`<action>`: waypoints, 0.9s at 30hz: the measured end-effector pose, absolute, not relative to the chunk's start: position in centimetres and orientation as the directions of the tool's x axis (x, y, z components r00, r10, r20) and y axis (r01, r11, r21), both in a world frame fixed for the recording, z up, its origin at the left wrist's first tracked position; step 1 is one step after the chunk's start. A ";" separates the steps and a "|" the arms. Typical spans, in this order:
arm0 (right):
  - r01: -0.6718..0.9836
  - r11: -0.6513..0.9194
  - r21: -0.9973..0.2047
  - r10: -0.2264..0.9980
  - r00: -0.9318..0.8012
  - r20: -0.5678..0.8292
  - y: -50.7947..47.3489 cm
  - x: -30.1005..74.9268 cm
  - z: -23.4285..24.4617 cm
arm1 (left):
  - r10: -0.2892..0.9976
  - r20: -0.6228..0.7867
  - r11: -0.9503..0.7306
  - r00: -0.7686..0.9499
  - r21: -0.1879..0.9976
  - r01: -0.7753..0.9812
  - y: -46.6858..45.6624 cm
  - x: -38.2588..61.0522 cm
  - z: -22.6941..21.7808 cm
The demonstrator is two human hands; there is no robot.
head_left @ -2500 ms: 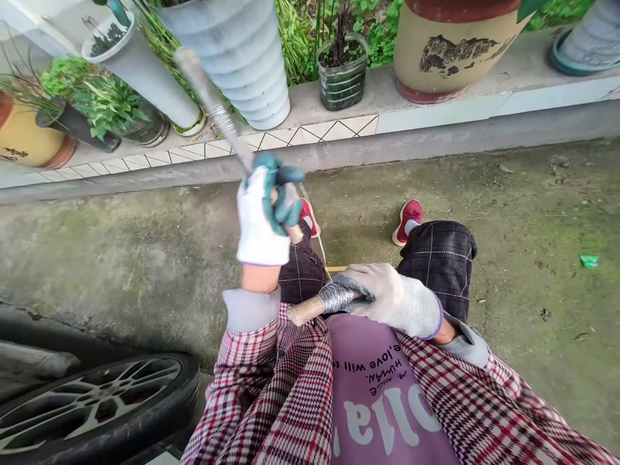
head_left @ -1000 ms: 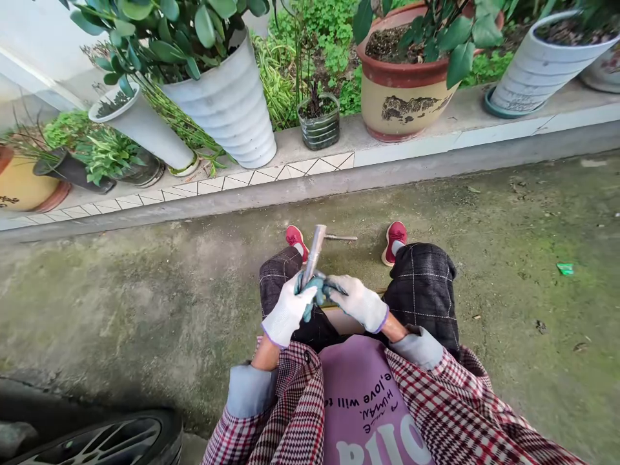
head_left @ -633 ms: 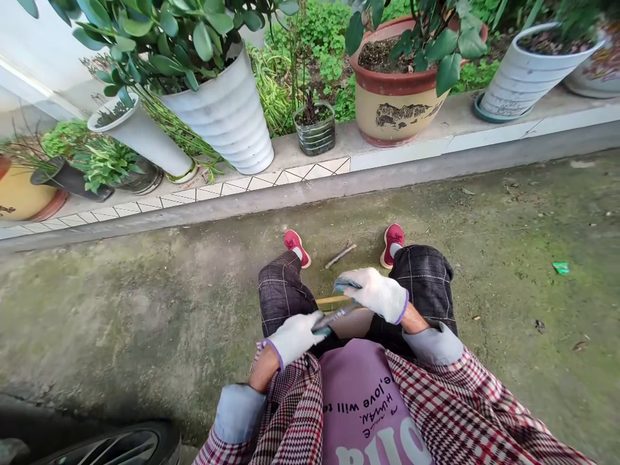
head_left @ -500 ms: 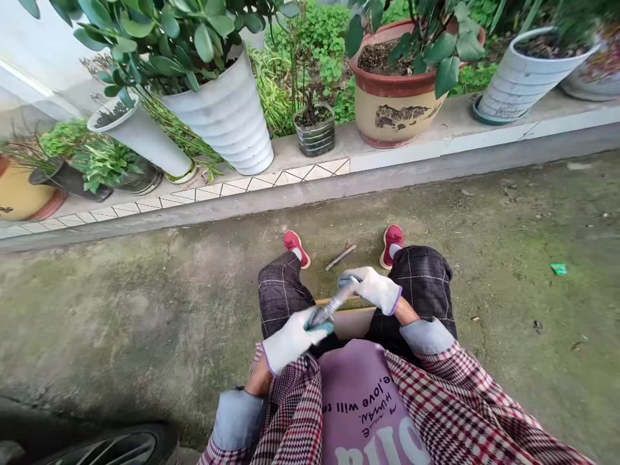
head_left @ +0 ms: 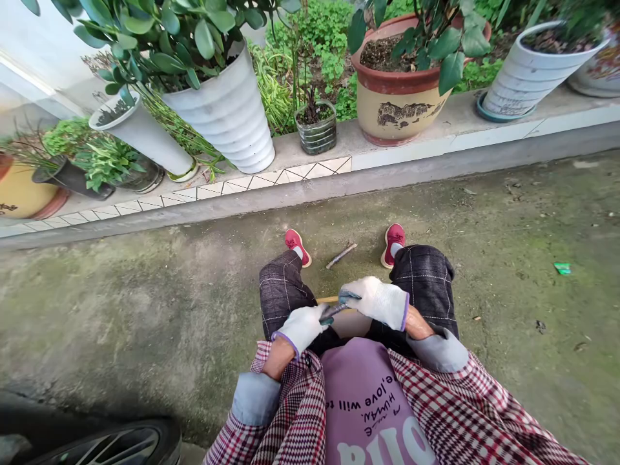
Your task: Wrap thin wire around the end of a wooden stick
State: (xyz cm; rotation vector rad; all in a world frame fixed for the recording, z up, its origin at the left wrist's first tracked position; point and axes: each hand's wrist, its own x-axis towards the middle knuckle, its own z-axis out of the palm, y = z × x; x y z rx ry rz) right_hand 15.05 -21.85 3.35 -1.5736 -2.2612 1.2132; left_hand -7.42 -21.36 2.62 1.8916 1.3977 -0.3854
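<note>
My left hand (head_left: 301, 329), in a white glove with a purple cuff, is closed on the lower end of a short grey stick (head_left: 334, 311). On the upper end of that stick, the fingers of my right hand (head_left: 375, 300), gloved alike, are closed too. The stick lies slanted between both hands, above my lap. Its ends are hidden in the gloves. A similar stick (head_left: 341, 256), part grey and part brown, rests on the ground between my red shoes (head_left: 298, 247).
A low ledge (head_left: 411, 152) runs across in front, bearing a white ribbed pot (head_left: 232, 116), a small clear green pot (head_left: 316, 134) and a tan pot with a red rim (head_left: 400, 113). A car wheel (head_left: 126, 445) is at lower left. A green scrap (head_left: 562, 268) lies at right.
My hands have come closer together along the stick, and less of it shows between them. My left hand has moved up and right; my right hand has shifted slightly down.
</note>
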 end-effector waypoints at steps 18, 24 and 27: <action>0.486 -0.253 -0.837 0.826 -0.342 -0.448 -23.3 13.5 0.0 | 0.817 -0.482 -0.031 0.316 0.510 0.860 -18.3 -8.4 2.5; 0.683 0.013 -0.731 0.821 -0.424 -0.381 -23.2 15.3 2.4 | 0.647 -0.659 -0.261 0.383 0.281 0.924 -20.6 -6.5 1.4; 0.684 -0.021 -0.729 0.826 -0.399 -0.398 -22.4 16.8 2.3 | 0.574 -0.680 -0.346 0.456 0.303 0.888 -21.4 -5.9 1.1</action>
